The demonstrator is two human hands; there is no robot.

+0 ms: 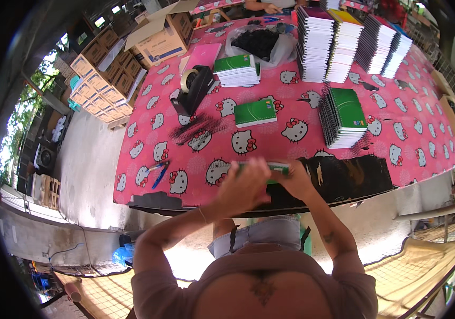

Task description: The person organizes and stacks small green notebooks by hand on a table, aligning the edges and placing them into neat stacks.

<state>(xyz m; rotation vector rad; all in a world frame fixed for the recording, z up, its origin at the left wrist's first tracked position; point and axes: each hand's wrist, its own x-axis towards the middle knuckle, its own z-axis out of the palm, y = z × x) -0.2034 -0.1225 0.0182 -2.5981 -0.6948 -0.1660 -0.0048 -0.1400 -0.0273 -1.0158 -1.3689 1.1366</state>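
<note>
Green notebook (270, 169), held two-handed, lower centre of frame.
Left hand (246, 183) and right hand (295, 181) both closed on its blurred ends; apparently spiral-bound; pink cat-print tablecloth (397, 122) beneath.

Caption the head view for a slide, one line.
Both hands, left hand and right hand, grip a green notebook over a pink table.

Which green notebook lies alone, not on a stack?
The single green notebook mid-table, right of the tape dispenser; the other green ones top stacks.
</note>
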